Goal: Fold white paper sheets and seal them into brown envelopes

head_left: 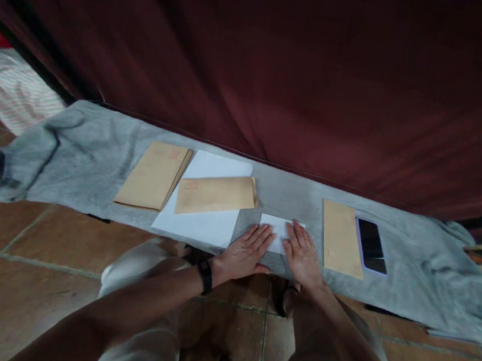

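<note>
White paper [279,235], small, apparently folded, on grey cloth [288,196] by the near edge, left of a kraft envelope [342,239] and smartphone [371,243]. Left hand [246,252] and right hand [303,258] flat on it, fingers extended, gripping nothing. Step, judged: pressing flat. Next move calls for even pressure, no dragging.

My left hand [248,250] and right hand [303,258] lie flat on a small paper [277,243] over grey cloth [297,194]. To my left, an envelope [216,195] crosses a large sheet [207,226] beside an envelope stack [150,177]; to my right, another envelope [341,236] lies by a phone [370,245].
</note>
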Demonstrator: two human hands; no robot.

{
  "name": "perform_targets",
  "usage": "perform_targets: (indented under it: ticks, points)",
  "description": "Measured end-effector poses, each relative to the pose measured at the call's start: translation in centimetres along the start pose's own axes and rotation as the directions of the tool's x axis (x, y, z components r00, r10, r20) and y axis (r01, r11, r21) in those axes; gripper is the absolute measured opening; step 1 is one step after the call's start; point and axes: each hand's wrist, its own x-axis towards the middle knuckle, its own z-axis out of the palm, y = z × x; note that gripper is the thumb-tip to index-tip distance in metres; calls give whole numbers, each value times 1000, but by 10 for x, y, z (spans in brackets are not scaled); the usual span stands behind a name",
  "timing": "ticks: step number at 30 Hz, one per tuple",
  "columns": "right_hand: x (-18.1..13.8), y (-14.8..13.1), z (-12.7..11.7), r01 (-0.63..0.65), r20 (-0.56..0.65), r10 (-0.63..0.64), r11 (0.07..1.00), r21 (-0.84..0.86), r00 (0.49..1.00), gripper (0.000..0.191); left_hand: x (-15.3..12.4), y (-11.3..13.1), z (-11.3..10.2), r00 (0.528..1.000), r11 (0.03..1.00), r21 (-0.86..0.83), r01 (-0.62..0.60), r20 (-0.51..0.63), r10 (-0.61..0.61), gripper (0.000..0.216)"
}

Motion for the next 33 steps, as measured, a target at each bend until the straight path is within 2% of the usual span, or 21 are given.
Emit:
perform_targets:
  ticks: [10, 16, 22, 28, 33]
  points:
    - [-9, -6, -1, -84, -88, 78, 994, -73, 993, 55, 4, -5, -5, 998, 999, -47, -13, -59, 10, 75]
    - [-9, -10, -5, -72, -109, 66, 996, -50, 992, 54, 23, 5, -2, 981, 988, -67, 141, -121, -148, 55]
    - [-8, -11, -4, -81, -128, 77, 996, -25, 989, 54, 43, 6, 7, 971, 977, -31, 210, -114, -212, 56]
    - [-9, -12, -7, -90, -130, 87, 996, -20, 988, 52, 43, 9, 7, 956, 961, -4, 276, -101, -275, 58]
    - [-9, -14, -10, -86, -129, 82, 996, -25, 988, 51, 45, 13, 2, 955, 959, 3, 282, -100, -281, 58]
